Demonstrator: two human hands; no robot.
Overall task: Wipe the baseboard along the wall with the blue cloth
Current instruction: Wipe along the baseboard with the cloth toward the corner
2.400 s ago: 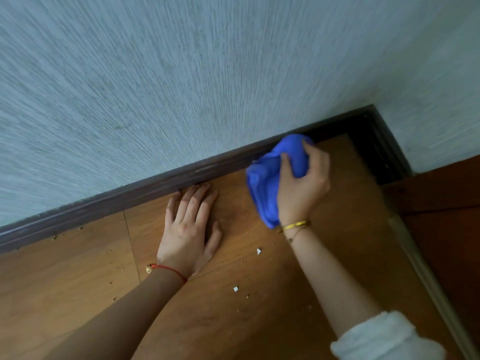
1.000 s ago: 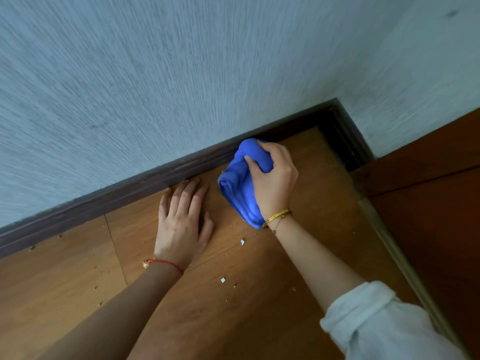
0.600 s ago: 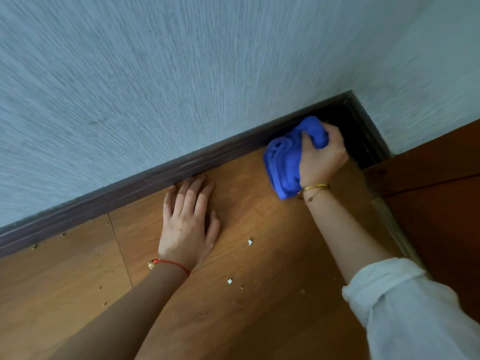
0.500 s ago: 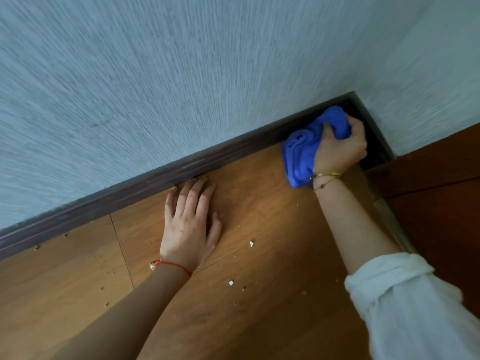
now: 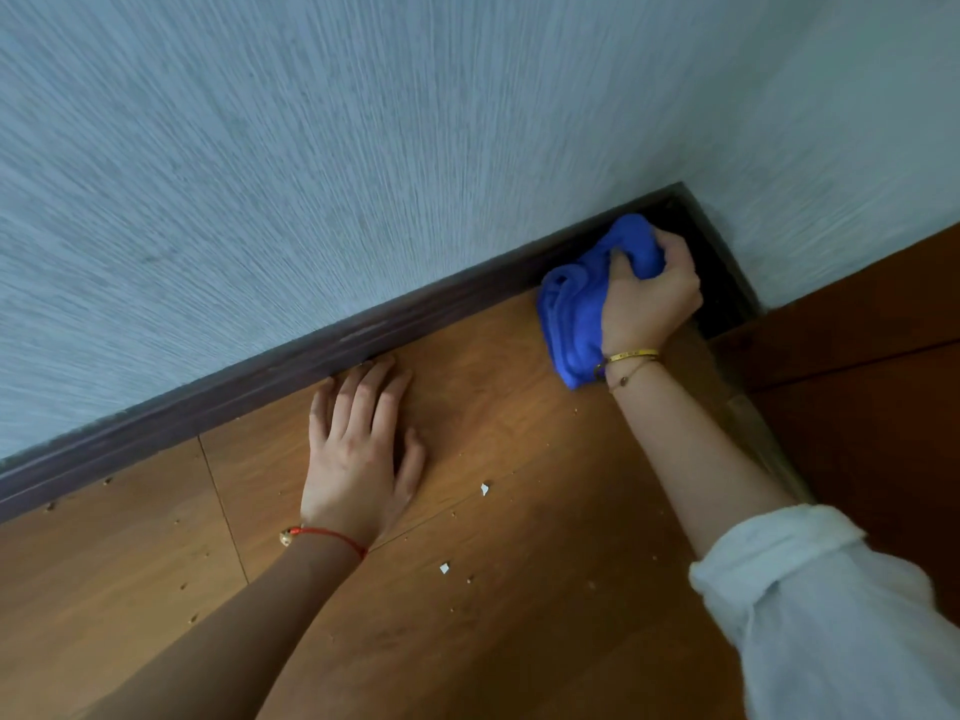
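Two bare forearms in view. Left hand [image 5: 358, 459]: thin red cord bracelet [image 5: 332, 536] at the wrist, small gold-coloured bead or charm on its left end. Right hand [image 5: 649, 298]: slim gold bangle [image 5: 631, 354] at the wrist, a finer chain with one small dark bead just below it. Right arm: white sleeve [image 5: 831, 615], soft creased fabric, rolled into a thick cuff at mid-forearm. No sleeve visible on the left arm.

1 head camera looks steeply down, close, at the floor-wall corner [image 5: 680, 192].
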